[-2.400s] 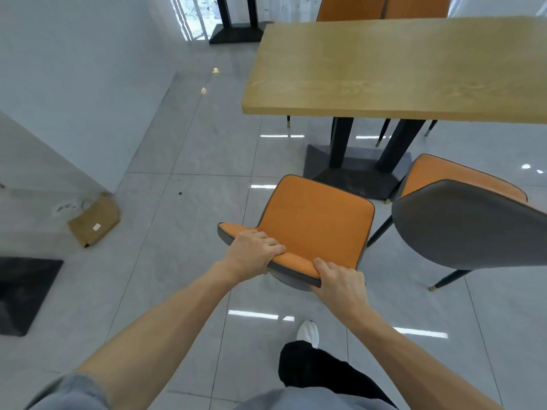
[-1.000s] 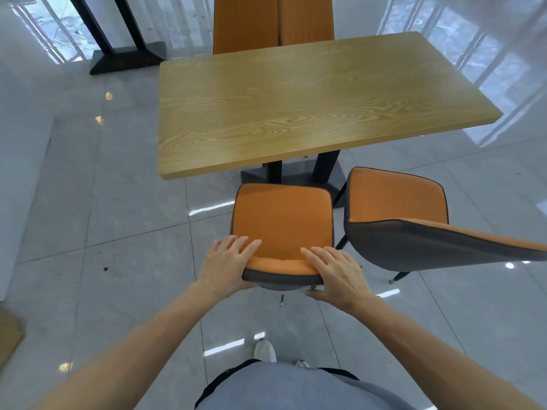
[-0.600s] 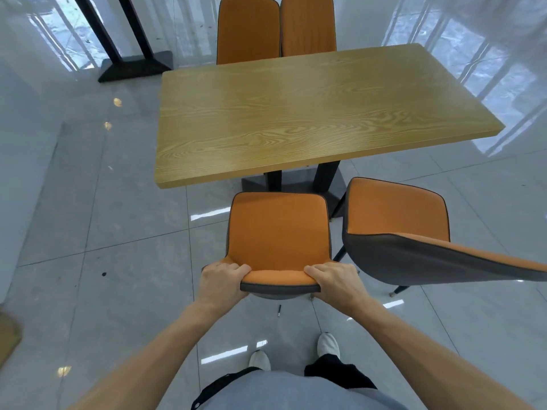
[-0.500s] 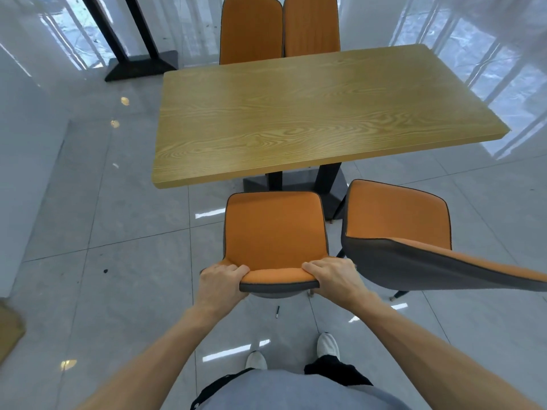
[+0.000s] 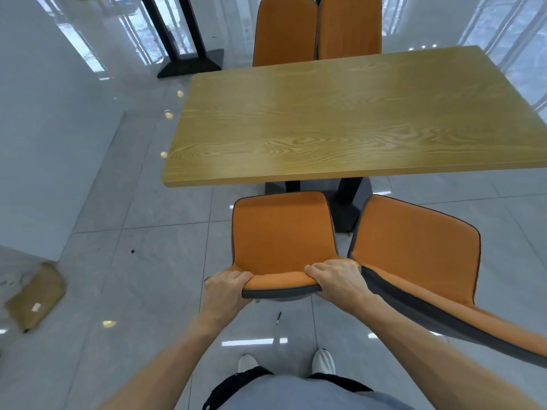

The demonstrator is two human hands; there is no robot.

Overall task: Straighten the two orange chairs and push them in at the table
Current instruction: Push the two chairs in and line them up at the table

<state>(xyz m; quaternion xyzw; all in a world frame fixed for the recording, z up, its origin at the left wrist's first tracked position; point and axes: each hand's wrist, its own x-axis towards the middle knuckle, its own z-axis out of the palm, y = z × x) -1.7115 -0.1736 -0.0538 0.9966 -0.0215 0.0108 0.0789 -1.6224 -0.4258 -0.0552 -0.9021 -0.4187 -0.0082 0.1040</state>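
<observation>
An orange chair with a grey shell (image 5: 282,232) stands square to the near edge of the wooden table (image 5: 340,122), its seat front just short of that edge. My left hand (image 5: 226,291) grips the left end of its backrest top and my right hand (image 5: 337,279) grips the right end. A second orange chair (image 5: 414,253) stands close on the right, turned at an angle, its backrest reaching toward the lower right corner. The two chairs almost touch near my right hand.
Two more orange chairs (image 5: 316,31) stand pushed in at the table's far side. The black table base (image 5: 346,202) sits under the table. A white wall block (image 5: 44,128) is on the left, with a brown package (image 5: 35,297) on the floor. A small dark pen (image 5: 278,317) lies by my feet.
The left chair went from skewed to square with the table, then moved forward toward the table's edge. Both hands shifted from resting on the backrest to gripping its top ends.
</observation>
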